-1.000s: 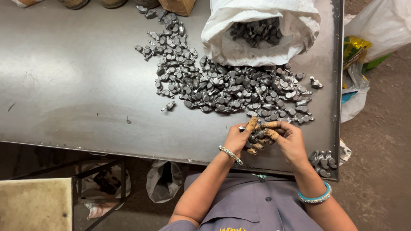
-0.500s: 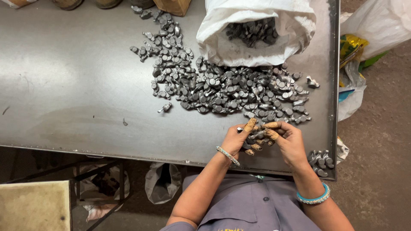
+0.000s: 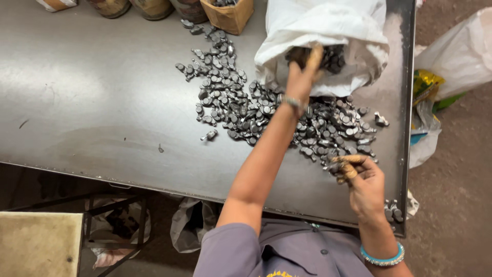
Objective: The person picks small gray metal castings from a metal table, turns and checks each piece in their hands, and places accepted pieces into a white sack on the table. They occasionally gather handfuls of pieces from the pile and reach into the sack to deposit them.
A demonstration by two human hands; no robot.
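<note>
The left hand (image 3: 303,69) reaches into the white sack (image 3: 328,31) of dark metal pieces (image 3: 333,57), its fingers hidden; the right hand (image 3: 361,179) pinches several near the table (image 3: 102,102) edge.

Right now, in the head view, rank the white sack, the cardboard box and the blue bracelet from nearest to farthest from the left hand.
1. White sack: the left hand reaches into its mouth.
2. Cardboard box: to the hand's left, at the table's far edge.
3. Blue bracelet: on the right wrist, near the body.

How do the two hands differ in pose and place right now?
The left hand stretches far out into the white sack's mouth; the right hand stays near the table's front edge. The left touches sack parts; the right's fingers curl by the loose metal pieces. Both wrists wear bangles.
</note>
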